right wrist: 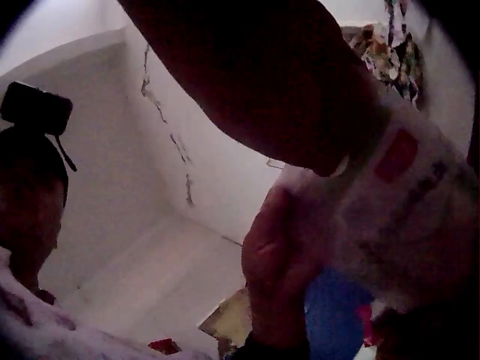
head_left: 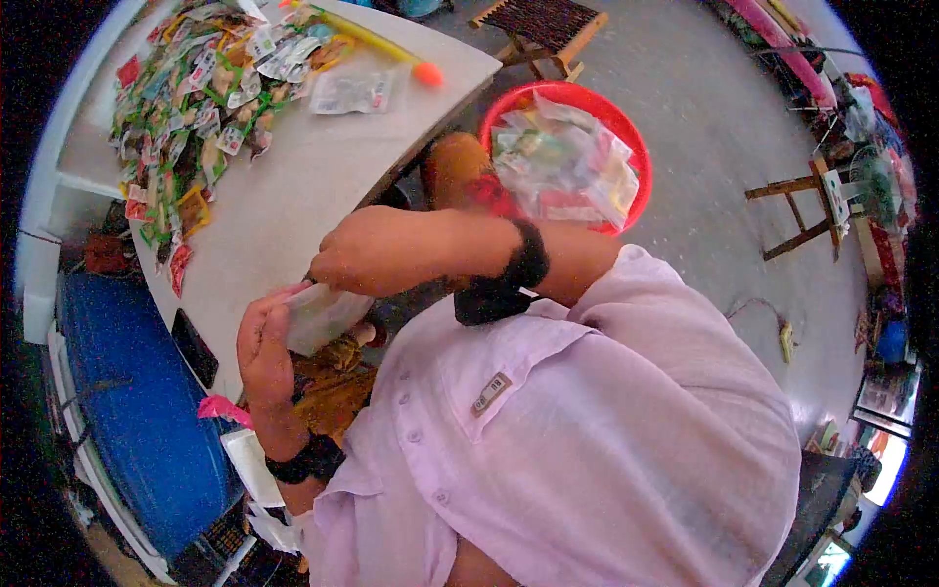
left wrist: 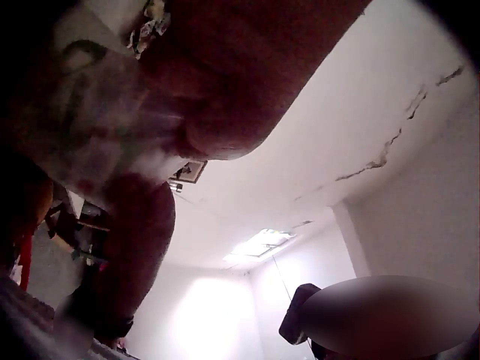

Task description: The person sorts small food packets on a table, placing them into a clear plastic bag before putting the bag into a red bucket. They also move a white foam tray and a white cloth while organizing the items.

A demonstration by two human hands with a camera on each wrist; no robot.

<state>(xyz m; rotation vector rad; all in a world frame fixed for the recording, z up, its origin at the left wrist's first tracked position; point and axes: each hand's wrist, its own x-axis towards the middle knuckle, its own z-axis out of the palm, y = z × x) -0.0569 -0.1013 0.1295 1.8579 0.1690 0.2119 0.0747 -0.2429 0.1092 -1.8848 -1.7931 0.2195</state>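
Note:
A clear plastic bag [head_left: 328,318] with pale printing hangs between both hands beside the near edge of the white table [head_left: 293,176]. The left hand [head_left: 264,342] pinches the bag at its upper edge, fingers bent. Close beside it, the right hand [head_left: 362,252] has its fingers curled on the same edge. In the right wrist view the bag [right wrist: 420,202] shows a red patch and dark lettering, with the left hand [right wrist: 274,244] at its side. The left wrist view shows the bag [left wrist: 97,135] between the two dark hands. What the bag holds cannot be told.
Many small colourful packets [head_left: 210,108] are heaped on the table, near a flat clear packet [head_left: 350,93] and a yellow stick with an orange end [head_left: 381,44]. A phone [head_left: 195,349] lies at the edge. A red basin [head_left: 641,147] of plastic bags stands on the floor.

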